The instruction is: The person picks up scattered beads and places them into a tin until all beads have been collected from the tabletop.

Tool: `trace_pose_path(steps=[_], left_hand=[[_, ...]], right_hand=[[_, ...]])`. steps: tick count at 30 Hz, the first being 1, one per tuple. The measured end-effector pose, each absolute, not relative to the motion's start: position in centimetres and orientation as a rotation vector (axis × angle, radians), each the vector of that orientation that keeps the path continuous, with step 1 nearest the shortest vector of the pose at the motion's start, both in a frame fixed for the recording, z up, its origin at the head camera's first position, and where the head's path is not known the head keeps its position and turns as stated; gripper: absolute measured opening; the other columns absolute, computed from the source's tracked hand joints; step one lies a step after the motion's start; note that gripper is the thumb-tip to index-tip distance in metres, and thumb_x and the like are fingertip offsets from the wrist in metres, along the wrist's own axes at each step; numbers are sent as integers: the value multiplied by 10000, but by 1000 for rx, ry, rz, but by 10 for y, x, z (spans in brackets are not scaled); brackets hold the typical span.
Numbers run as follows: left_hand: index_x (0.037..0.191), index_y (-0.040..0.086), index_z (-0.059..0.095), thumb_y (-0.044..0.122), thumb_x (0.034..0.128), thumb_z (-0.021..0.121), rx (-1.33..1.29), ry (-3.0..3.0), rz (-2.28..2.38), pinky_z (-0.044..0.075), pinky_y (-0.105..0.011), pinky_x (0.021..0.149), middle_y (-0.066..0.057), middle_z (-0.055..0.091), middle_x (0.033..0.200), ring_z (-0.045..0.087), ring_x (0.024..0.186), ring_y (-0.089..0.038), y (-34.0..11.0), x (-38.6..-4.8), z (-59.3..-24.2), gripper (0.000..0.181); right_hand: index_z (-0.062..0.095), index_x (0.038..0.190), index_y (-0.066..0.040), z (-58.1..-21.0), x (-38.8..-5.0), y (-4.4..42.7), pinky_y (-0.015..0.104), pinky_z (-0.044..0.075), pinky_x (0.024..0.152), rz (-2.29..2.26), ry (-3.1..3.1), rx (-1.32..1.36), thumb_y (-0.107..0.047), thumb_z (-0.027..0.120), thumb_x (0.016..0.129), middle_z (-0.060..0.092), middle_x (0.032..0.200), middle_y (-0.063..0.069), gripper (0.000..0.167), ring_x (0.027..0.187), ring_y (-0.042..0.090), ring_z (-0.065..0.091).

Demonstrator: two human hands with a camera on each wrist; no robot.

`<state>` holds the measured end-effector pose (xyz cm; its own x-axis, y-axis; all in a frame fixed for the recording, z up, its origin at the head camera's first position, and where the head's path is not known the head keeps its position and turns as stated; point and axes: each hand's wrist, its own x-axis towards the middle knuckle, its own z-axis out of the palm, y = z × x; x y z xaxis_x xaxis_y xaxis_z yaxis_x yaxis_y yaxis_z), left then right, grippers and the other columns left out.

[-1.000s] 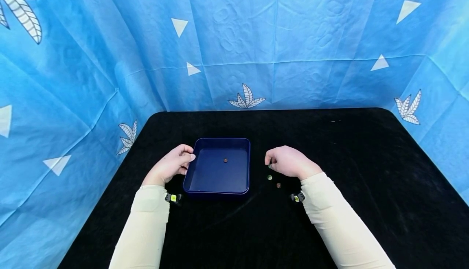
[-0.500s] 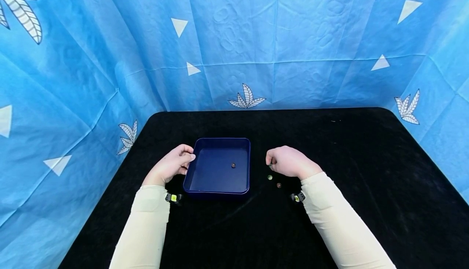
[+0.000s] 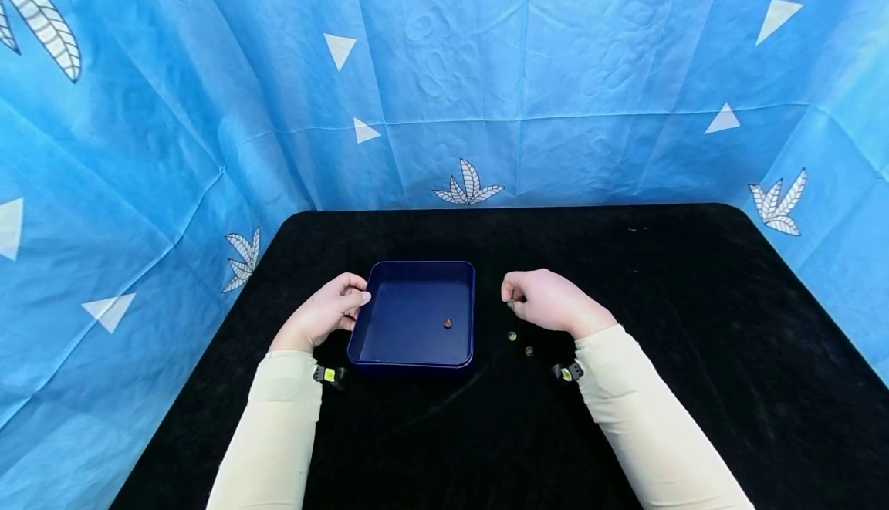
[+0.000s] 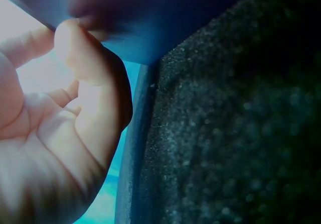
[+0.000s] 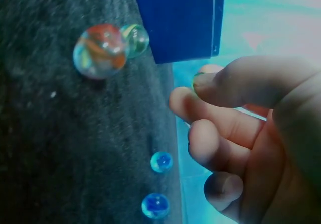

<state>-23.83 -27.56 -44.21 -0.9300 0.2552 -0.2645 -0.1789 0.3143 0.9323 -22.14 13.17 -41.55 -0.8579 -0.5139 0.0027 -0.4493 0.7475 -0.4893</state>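
The left hand pinches the blue tray, presumably to steady it, while the right hand pinches a greenish marble, likely for its smallness

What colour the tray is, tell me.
The tray is dark blue, seen best in the head view.
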Motion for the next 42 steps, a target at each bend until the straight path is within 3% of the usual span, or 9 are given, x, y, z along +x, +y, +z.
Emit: trace_pose_path(steps=[23,30,42], left_hand=[[1268,-29,424,155,1027,559,67,2228,1628,541,-338,639,-153,558,982,570,743,-205,-276,-237,-441,331],[1272,-31,416,150,1025,554,72,2220,1638,542,-337,637,-166,555,995,574,740,-203,-276,-238,-440,336],[1316,-40,402,165,1036,548,79,2212,1639,544,-342,636,-183,563,1025,575,755,-214,-276,-237,-438,376]], right_hand=[[678,1055,-179,-402,-216,126,355,482,753,-829,2837,-842,-77,610,892,646,896,-104,204,748,104,567],[662,1016,-240,-394,-212,121,350,487,760,-870,2832,-860,-73,610,887,650,914,-104,218,766,104,576],[680,1041,-213,-387,-206,110,345,494,764,-865,2868,-888,-85,602,905,649,910,-115,202,769,99,572]])
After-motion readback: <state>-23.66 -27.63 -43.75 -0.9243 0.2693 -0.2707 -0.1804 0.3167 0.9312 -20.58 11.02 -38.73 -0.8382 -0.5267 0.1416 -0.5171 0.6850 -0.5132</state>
